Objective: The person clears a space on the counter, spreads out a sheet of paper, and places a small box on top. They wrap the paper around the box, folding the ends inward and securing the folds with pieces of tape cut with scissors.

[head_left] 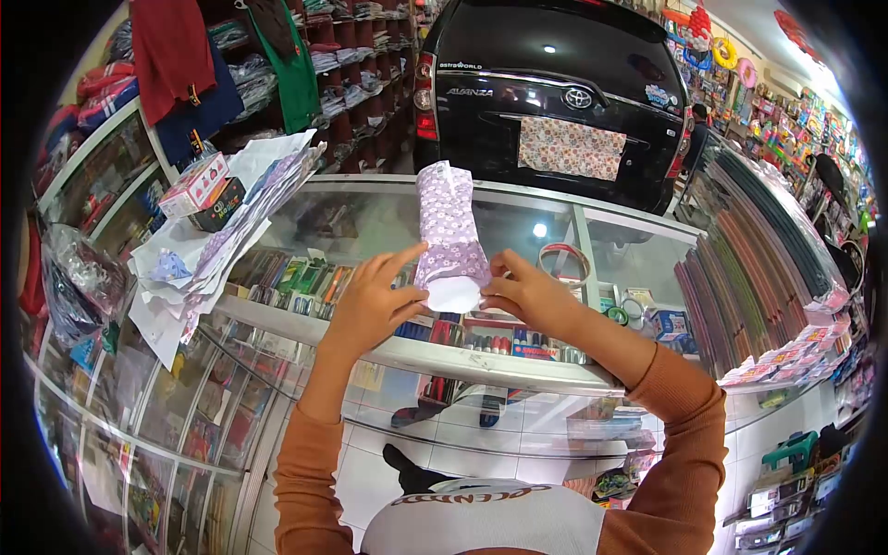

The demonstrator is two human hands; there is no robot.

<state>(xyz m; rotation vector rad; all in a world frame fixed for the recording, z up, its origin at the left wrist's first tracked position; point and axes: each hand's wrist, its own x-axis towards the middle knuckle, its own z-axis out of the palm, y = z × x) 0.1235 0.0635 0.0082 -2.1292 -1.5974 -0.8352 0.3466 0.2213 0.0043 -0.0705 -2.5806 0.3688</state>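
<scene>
A long packet of purple flowered wrapping paper (448,217) lies on the glass counter in front of me. Its near end is spread into a rounded flap that shows the white inner side. My left hand (375,301) holds the left edge of this end with thumb and forefinger, the other fingers stretched along the side. At the right edge, my right hand (523,291) pinches the paper between thumb and fingers. What is inside the packet, if anything, is hidden.
Stacked sheets of paper (250,213) with small boxes (196,185) on top lie at the left. A tape roll (564,264) is right of the packet. Piled books (758,277) stand at the far right. A black car (555,65) is behind the glass counter (370,335).
</scene>
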